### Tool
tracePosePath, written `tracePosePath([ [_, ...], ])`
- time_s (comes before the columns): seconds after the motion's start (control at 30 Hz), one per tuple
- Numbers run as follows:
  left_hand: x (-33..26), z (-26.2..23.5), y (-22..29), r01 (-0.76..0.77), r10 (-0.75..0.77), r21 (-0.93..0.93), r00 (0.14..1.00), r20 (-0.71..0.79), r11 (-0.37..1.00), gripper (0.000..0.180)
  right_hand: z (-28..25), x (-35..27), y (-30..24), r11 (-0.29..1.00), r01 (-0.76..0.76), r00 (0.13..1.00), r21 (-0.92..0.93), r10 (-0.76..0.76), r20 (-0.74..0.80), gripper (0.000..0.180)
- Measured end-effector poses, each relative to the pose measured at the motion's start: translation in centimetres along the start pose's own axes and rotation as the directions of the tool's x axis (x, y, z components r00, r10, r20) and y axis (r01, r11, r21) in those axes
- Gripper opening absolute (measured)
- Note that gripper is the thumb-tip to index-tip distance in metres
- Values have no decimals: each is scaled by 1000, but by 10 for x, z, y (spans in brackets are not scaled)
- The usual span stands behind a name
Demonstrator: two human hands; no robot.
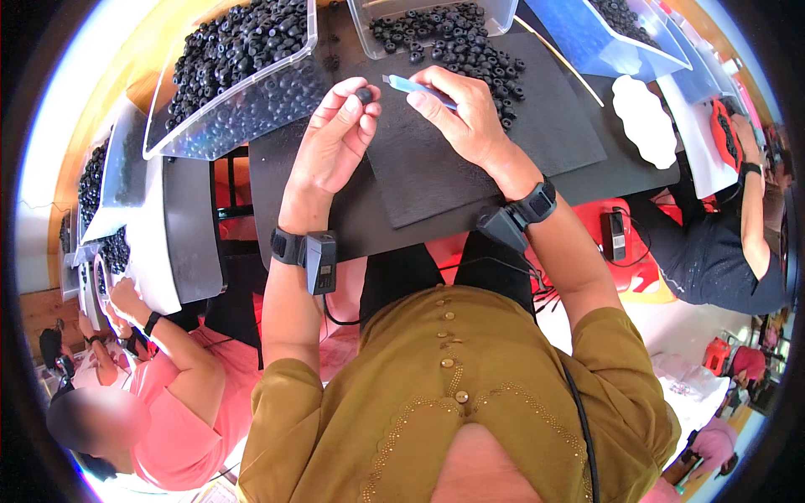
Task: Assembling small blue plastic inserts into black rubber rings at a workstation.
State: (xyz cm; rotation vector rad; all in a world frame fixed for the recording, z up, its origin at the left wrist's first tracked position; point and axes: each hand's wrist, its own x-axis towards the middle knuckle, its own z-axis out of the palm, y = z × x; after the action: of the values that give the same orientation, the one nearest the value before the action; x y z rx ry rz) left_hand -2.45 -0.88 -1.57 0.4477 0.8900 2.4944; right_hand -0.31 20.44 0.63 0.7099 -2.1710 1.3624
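Between the thumb and fingers of my left hand (340, 134) is a small round black part (364, 95); its exact kind is hard to make out. My right hand (465, 113) grips a light blue utility knife (411, 85), its short blade pointing left toward the black part, a small gap apart. Both hands are raised over a dark mat (470, 172) on the black table. Just beyond my right hand, a heap of similar black parts (482, 63), some with visible holes, spills from a clear bin (369, 33).
A clear bin (239, 105) full of black parts stands at the far left. A blue-tinted bin (579, 46), a thin stick (560, 57) and a white object (644, 121) are to the right. Co-workers sit on both sides. Cables run from my wrist devices (319, 261).
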Motion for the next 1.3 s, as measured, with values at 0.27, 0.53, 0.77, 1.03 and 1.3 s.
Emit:
tracePosePath([
  [0.27, -1, -5, 0, 4, 3, -91, 997, 81, 996, 25, 4, -1, 2, 998, 24, 1000, -52, -25, -13, 31],
  [0.53, -1, -10, -3, -25, 29, -75, 998, 54, 997, 23, 3, -3, -4, 983, 89, 995, -161, -80, 64, 28],
  [0.77, 0, -11, -4, -33, 36, -54, 998, 52, 998, 22, 1, -3, -6, 977, 86, 994, -198, -71, 80, 27],
  [1.03, 0, -13, -3, -35, 36, -26, 998, 58, 999, 21, 3, -3, -4, 973, 90, 995, -212, -77, 66, 26],
  [1.3, 0, -8, -1, -38, 38, -6, 998, 52, 999, 18, 7, -3, -1, 979, 73, 997, -192, -65, 46, 26],
])
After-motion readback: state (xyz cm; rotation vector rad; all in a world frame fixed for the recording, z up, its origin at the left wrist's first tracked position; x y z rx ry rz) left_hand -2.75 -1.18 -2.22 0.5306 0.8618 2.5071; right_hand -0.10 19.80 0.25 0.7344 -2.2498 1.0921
